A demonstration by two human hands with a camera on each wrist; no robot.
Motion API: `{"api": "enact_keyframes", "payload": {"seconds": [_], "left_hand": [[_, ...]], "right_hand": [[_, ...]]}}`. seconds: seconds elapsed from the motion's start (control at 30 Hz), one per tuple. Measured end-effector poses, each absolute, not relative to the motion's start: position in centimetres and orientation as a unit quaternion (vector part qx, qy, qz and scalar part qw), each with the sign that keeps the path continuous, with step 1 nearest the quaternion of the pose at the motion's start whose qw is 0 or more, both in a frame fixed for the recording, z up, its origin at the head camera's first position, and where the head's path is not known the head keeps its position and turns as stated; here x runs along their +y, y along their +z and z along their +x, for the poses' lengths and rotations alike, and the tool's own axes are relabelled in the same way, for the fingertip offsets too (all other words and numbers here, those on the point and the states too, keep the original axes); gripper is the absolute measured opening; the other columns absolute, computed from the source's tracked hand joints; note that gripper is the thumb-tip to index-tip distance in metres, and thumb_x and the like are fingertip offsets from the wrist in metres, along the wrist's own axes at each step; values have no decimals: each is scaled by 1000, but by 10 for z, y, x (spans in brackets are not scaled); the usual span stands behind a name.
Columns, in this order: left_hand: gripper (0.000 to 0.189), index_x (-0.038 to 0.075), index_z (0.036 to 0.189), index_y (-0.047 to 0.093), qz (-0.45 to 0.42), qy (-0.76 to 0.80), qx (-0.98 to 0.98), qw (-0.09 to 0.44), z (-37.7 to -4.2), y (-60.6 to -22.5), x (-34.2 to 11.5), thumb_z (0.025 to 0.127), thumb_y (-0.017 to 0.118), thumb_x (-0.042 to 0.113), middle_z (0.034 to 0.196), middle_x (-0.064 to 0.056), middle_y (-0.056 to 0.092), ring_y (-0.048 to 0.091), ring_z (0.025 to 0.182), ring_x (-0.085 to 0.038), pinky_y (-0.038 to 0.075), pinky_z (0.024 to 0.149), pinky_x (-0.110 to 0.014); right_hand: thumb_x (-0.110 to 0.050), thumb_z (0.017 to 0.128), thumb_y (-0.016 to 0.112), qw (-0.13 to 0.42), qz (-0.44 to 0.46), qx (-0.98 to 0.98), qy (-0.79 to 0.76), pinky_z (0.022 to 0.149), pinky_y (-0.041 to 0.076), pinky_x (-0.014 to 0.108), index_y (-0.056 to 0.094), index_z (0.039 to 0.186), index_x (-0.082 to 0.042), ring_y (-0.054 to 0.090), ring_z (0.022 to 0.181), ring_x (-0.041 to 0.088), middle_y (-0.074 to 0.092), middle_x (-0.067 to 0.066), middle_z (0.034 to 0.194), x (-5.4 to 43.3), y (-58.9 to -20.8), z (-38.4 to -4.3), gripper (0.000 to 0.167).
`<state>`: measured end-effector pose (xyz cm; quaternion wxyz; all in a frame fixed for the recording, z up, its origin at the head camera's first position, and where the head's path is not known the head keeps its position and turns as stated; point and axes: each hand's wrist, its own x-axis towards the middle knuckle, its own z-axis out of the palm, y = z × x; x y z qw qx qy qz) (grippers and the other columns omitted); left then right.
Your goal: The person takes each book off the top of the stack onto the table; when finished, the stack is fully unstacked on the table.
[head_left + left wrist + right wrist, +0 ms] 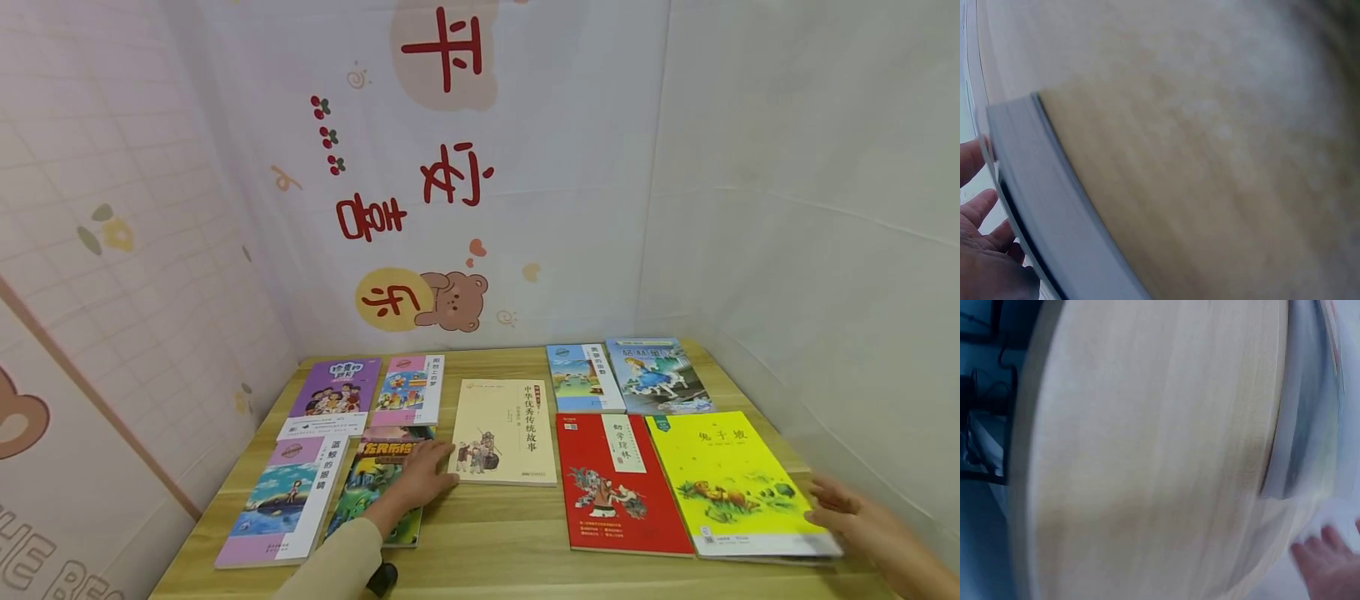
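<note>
My left hand (420, 479) lies over the right part of a green comic-style book (367, 492), its fingertips at the lower left edge of a cream storybook (502, 417). In the left wrist view, the left hand's fingers (979, 206) show beside a thick book's page edge (1060, 187); whether they press it I cannot tell. Beside the right edge of a yellow book (735, 475) is my right hand (855, 512), blurred, its fingers loosely spread and holding nothing. The right wrist view has that hand (1329, 562) apart from the corner of a book (1297, 425).
A red book (618, 492) lies left of the yellow one. Behind them are two blue-covered books (581, 379) (652, 379). On the left lie a purple book (333, 387), a pink-edged book (405, 392) and a blue-whale book (281, 500). Printed cloth walls (562, 167) enclose the wooden table (495, 533).
</note>
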<state>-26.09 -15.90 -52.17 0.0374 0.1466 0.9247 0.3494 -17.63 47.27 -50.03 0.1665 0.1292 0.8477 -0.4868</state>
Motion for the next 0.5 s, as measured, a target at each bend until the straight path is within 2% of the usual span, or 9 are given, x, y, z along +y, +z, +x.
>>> {"api": "enact_keyframes", "payload": {"seconds": [0.07, 0.13, 0.4, 0.5], "left_hand": [[54, 0, 141, 52, 147, 350, 925, 38, -261, -522, -159, 94, 69, 18, 147, -26, 41, 21, 141, -50, 14, 109, -70], [54, -1, 141, 51, 146, 352, 924, 39, -260, -521, -159, 94, 69, 18, 147, -26, 41, 21, 141, -50, 14, 109, -70], [53, -2, 140, 52, 147, 357, 922, 36, -258, -520, -158, 94, 70, 17, 146, -27, 41, 22, 140, -51, 14, 109, -70], [53, -2, 140, 52, 147, 355, 923, 34, -258, -519, -159, 94, 70, 17, 146, -27, 41, 21, 140, -51, 14, 109, -70]], "right_hand": [[-46, 104, 47, 155, 99, 871, -455, 94, 32, 74, -16, 148, 10, 9, 131, 67, -5, 47, 147, 470, -496, -177, 96], [-47, 105, 44, 145, 89, 874, -455, 95, 25, 78, -19, 149, 6, 2, 132, 67, -8, 46, 148, 467, -492, -179, 94], [-38, 102, 55, 103, 91, 828, -543, 108, 13, 71, -17, 153, -2, 0, 141, 55, -9, 34, 156, 433, -484, -196, 95], [-35, 102, 56, 92, 73, 818, -563, 110, 14, 68, -15, 154, -2, 3, 142, 53, -6, 33, 158, 408, -480, -204, 94]]}}
